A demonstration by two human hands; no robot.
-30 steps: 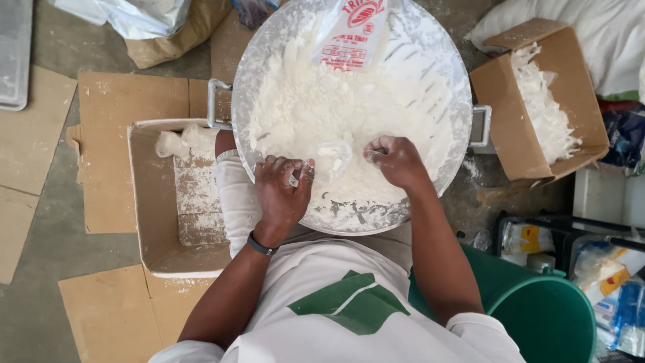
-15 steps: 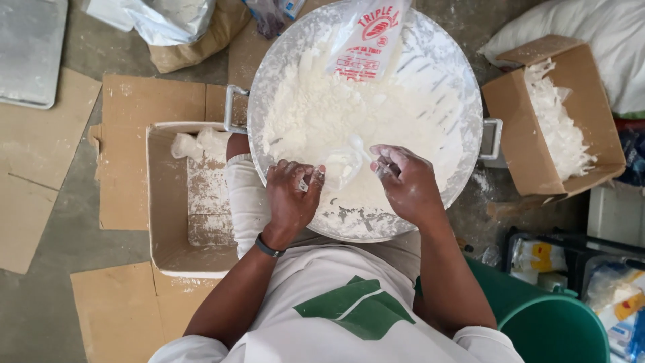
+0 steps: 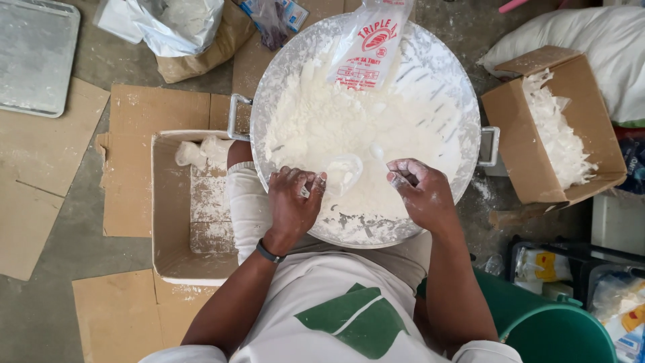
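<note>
Two hands are at work over the near rim of a wide metal basin (image 3: 463, 101) heaped with white powder (image 3: 336, 121). The left hand (image 3: 292, 205) is curled at about seven o'clock of the basin, fingers pinched together on one edge of a small clear plastic bag (image 3: 344, 173); the right hand (image 3: 420, 195), at about five o'clock, has its fingers closed on the other edge — so the bag is held between them, just above the powder. A printed plastic packet (image 3: 369, 47) lies at twelve o'clock in the basin.

Powder could be spilled over the rim if the thin bag were let slip from dusty fingertips, since both grips look light. The open cardboard box (image 3: 171, 208) at nine o'clock, touching the knee, could be nudged. The second box (image 3: 510, 114) at three o'clock, filled with white bags (image 3: 554, 134), sits close to the basin's handle and could be knocked.
</note>
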